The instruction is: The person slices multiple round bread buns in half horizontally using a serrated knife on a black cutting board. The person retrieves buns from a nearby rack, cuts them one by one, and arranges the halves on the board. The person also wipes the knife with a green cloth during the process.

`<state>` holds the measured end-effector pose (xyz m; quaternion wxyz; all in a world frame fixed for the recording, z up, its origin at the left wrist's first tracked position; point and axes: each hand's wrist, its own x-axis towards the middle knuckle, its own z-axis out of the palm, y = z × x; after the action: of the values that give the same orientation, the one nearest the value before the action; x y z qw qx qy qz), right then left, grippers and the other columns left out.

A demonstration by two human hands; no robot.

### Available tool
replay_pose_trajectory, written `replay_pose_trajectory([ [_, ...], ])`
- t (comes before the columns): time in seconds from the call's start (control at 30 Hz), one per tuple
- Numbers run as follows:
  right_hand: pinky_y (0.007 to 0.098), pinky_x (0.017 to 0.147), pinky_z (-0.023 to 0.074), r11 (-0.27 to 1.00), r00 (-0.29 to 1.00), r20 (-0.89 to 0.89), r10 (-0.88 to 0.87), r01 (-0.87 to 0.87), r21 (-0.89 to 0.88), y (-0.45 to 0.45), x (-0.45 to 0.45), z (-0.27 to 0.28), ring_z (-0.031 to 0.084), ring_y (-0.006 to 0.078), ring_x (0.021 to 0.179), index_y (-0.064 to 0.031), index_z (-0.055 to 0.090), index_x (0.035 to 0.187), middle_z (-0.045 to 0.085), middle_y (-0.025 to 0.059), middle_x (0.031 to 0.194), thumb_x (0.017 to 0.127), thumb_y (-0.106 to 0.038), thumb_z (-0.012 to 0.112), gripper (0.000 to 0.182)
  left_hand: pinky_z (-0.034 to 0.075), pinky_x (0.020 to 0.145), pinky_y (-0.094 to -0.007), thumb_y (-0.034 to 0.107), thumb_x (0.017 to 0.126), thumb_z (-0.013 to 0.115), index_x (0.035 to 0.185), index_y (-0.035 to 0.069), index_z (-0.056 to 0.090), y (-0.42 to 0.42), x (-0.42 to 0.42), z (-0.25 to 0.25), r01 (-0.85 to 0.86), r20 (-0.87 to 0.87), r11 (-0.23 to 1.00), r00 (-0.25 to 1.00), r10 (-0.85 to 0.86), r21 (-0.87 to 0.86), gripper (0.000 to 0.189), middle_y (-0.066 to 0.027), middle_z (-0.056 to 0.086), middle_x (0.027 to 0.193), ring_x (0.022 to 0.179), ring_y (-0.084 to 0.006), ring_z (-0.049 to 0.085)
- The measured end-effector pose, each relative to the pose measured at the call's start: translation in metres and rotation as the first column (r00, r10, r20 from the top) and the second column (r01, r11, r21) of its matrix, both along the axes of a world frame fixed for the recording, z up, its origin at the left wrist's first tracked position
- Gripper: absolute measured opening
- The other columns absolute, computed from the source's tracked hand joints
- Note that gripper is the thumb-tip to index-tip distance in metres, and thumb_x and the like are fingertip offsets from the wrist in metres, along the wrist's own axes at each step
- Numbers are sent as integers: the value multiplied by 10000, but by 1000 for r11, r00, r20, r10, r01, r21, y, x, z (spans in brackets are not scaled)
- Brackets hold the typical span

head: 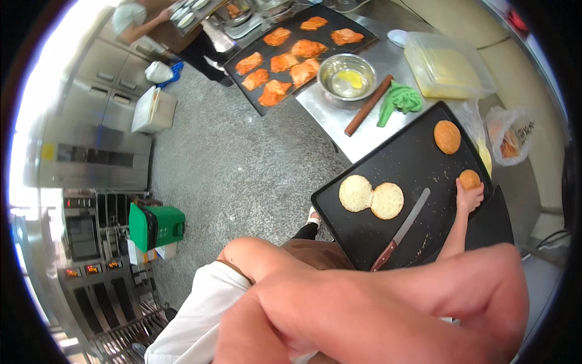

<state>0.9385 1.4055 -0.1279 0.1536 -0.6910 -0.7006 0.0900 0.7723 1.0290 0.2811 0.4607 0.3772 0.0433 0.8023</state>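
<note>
My right hand [470, 198] grips a round golden bun [469, 179] near the right edge of a black baking tray [391, 157]. Large bare skin, apparently my left hand or arm [345, 305], crosses the bottom very close to the lens; its fingers cannot be sorted out. A serrated bread knife [411, 216] with a brown handle lies on the tray. Left of it, two bun halves [355, 193] [387, 200] rest cut side up, edges touching. Another whole bun [447, 137] sits farther up the tray. Crumbs dot the black surface.
Beyond the tray are a green cloth [400, 101], a brown rolling pin [369, 105], a steel bowl [347, 76] and a tray of marinated meat [284, 63]. A lidded plastic container [448, 66] stands at right. Across the floor is a green bin [157, 226]; a co-worker [175, 34] holds a tray.
</note>
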Motion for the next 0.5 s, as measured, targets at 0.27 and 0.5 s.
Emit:
replay_pose_trajectory([
  [0.27,509,1079,367,993,992,-84,-96,90,-73,24,11,-1,384,446,1299,-162,252,1489,322,268,1451,659,-504,830,1067,404,942,-367,540,1025,287,1080,-41,575,1,5,10,34,41,994,998,-38,105,651,-144,576,1080,1003,-239,548],
  [0.5,469,1098,350,999,938,-346,-22,5,-49,-12,9,19,375,411,1318,-100,271,1481,336,276,1442,682,-467,852,1054,403,933,-355,542,1023,294,1114,-29,557,-2,18,16,95,59,982,993,-106,162,635,-129,573,1100,1004,-224,545],
])
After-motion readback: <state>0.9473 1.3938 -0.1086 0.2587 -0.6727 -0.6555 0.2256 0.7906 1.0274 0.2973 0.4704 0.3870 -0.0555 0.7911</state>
